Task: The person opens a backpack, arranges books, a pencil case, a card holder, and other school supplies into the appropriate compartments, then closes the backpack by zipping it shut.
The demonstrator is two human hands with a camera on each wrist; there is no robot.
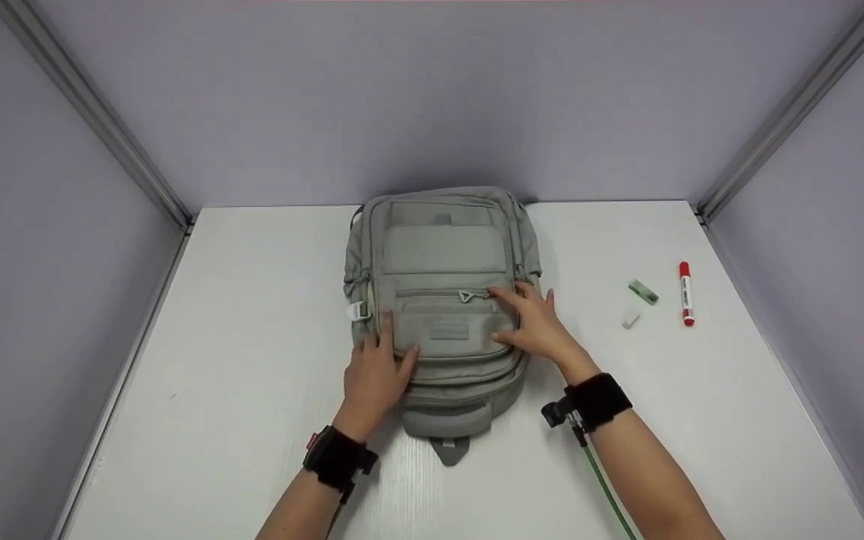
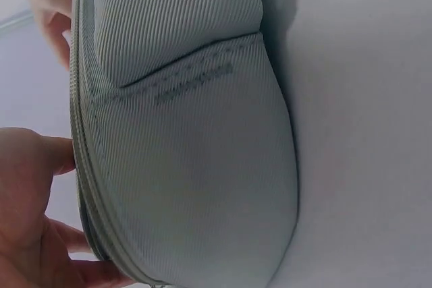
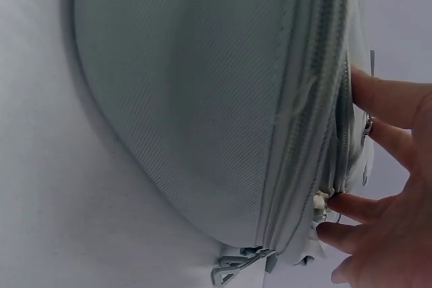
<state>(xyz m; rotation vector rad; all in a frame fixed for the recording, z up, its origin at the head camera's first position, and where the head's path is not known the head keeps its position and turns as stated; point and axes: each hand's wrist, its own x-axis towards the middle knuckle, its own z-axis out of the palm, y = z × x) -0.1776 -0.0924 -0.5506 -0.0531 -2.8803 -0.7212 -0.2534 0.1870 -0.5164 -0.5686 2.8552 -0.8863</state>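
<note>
A grey-green backpack (image 1: 447, 251) lies front side up, its top handle (image 1: 447, 422) toward the person. My left hand (image 1: 376, 375) rests on its near left part, thumb and fingers spread. In the left wrist view, the fingers (image 2: 61, 154) touch the bag's seamed edge. On the right side, my right hand (image 1: 541, 326) lies with spread fingers over the front. Its index fingertip is beside the triangular zipper pull (image 1: 466, 297) of the front pocket; the thumb touches the panel lower down. The right wrist view shows the fingers (image 3: 388, 99) against the bag beside its zippers.
Right of the backpack lie a small green object (image 1: 643, 292), a small whitish block (image 1: 631, 321) and a red-and-white marker (image 1: 686, 294). A white buckle (image 1: 358, 311) sits on the bag's left side. Grey walls enclose the white table (image 1: 267, 300) at the back and sides.
</note>
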